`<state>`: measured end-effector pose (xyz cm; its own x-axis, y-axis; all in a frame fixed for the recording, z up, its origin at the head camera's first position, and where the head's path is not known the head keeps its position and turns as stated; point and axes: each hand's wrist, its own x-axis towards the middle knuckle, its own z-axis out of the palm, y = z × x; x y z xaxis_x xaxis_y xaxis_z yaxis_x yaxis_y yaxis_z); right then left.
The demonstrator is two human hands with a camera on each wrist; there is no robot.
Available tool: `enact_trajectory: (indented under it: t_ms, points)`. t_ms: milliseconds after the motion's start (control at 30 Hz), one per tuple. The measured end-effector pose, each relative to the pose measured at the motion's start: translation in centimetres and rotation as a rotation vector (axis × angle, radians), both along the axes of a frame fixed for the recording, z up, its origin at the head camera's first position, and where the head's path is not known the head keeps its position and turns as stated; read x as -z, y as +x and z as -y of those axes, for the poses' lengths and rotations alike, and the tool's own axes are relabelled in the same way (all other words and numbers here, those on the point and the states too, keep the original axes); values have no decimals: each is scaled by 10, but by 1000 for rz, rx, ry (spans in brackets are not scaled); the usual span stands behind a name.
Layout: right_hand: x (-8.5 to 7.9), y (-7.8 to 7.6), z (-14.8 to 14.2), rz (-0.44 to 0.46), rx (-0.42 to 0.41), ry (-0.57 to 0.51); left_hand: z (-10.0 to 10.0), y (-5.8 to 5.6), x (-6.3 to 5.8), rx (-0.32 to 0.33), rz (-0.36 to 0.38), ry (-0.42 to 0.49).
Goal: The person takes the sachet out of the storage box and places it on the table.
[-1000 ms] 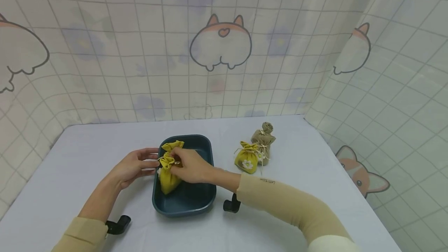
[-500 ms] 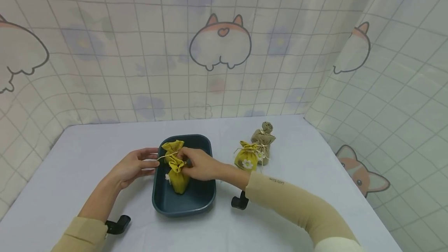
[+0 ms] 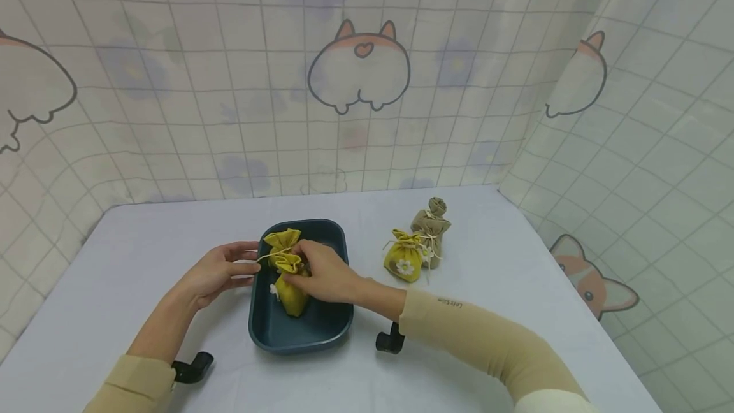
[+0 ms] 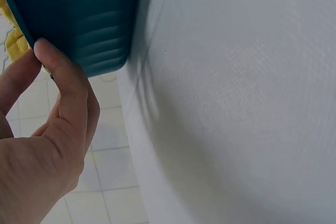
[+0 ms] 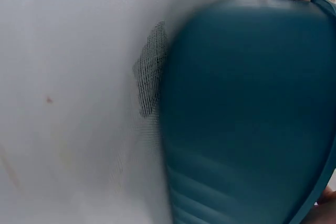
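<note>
A dark teal plastic tub (image 3: 301, 346) stands on the table in the head view. My left hand (image 3: 220, 273) holds its left rim, thumb and fingers meeting at the edge in the left wrist view. Inside the tub, my right hand (image 3: 323, 273) pinches the gathered neck of a yellow drawstring pouch (image 3: 294, 299) with a white flower on it. Behind that pouch lies a second yellow pouch (image 3: 282, 238), partly hidden. A pale cord runs left towards the rim. In the right wrist view the tub wall (image 5: 252, 103) covers nearly everything, and only a bit of my right hand shows.
To the tub's right stands another yellow pouch (image 3: 405, 260) with a white flower. Tan pouches (image 3: 431, 228) cluster just behind it. A white cloth covers the table (image 3: 143, 234). A tiled-pattern curtain (image 3: 241, 113) hangs behind and along the right side.
My right hand has shifted the held pouch rightward from the tub's left wall, then stayed near the same spot with its fingers slightly moved. The left hand stays at the rim.
</note>
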<state>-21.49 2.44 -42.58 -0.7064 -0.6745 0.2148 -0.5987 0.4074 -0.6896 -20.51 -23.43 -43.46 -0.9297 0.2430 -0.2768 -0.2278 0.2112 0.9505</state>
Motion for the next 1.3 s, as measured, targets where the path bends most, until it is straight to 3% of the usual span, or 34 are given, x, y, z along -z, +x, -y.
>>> enact_trajectory:
  t_ms: [133,533,1000,1300]
  points:
    - [1,2,-1,14,30,-57,0,0,0,-2,3,0]
    - [0,2,-10,171,146,-200,0,0,2,-20,5,-14]
    - [-27,-2,-37,224,153,-289,1,0,2,-20,0,-11]
    - [-44,-2,-62,206,170,-361,1,0,2,-11,-4,1]
